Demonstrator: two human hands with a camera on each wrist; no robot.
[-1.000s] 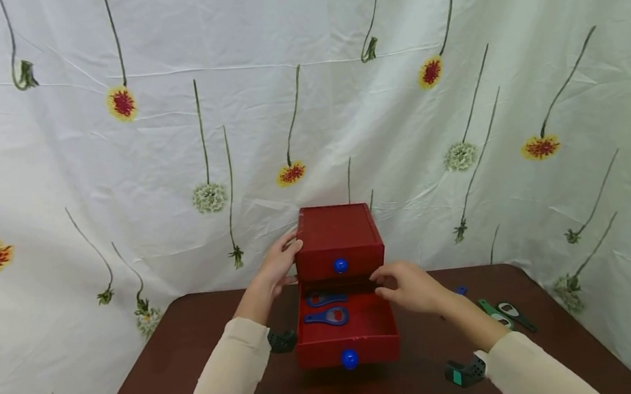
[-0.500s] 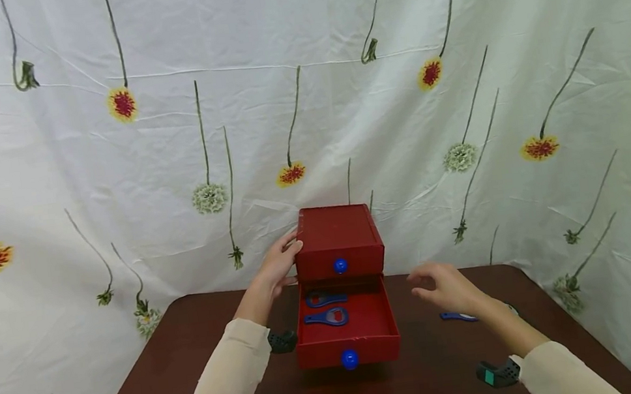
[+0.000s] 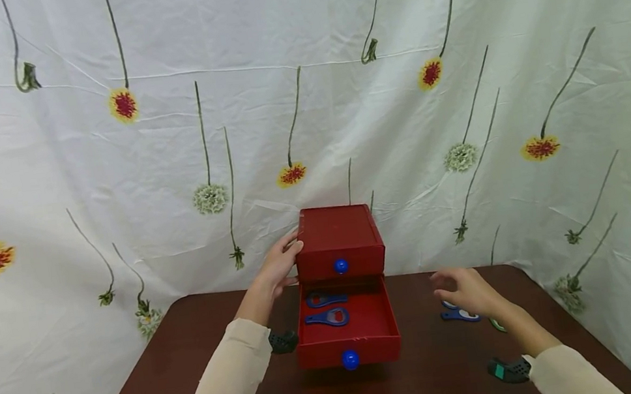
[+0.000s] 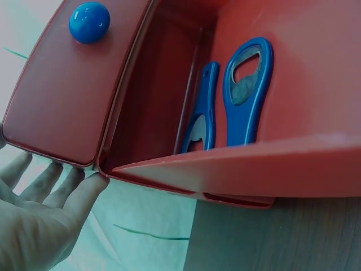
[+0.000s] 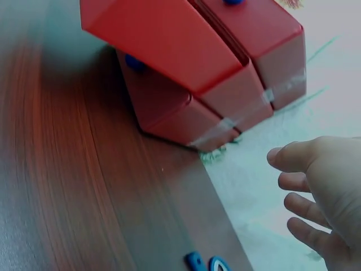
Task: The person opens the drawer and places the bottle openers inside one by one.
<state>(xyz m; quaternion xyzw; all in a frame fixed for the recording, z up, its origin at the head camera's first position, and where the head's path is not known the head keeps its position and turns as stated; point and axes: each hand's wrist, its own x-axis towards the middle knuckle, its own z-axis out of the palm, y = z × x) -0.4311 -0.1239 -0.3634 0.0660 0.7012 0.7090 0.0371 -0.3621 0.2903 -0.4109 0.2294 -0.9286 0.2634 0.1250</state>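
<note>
A red drawer cabinet (image 3: 338, 228) with blue knobs stands on the table, its middle drawer (image 3: 369, 348) pulled out. Inside that drawer lie two blue bottle openers, one nearer the front (image 3: 327, 317) and one behind it (image 3: 325, 299); both also show in the left wrist view. My left hand (image 3: 277, 267) rests against the cabinet's left side, its fingertips (image 4: 93, 182) at the edge. To the right of the cabinet my right hand (image 3: 469, 290) hovers with loosely bent fingers and nothing in it. Just below it on the table is a blue bottle opener (image 3: 459, 315).
Beside that opener, a green one (image 3: 498, 325) is partly covered by the right forearm. A further drawer (image 5: 155, 101) sits closed under the open one, as the right wrist view shows. Behind the dark table (image 3: 425, 367) hangs a white flowered cloth (image 3: 377, 117).
My right hand has moved away from the open drawer, out to the right above the openers on the table. The left hand, cabinet and drawer look the same.
</note>
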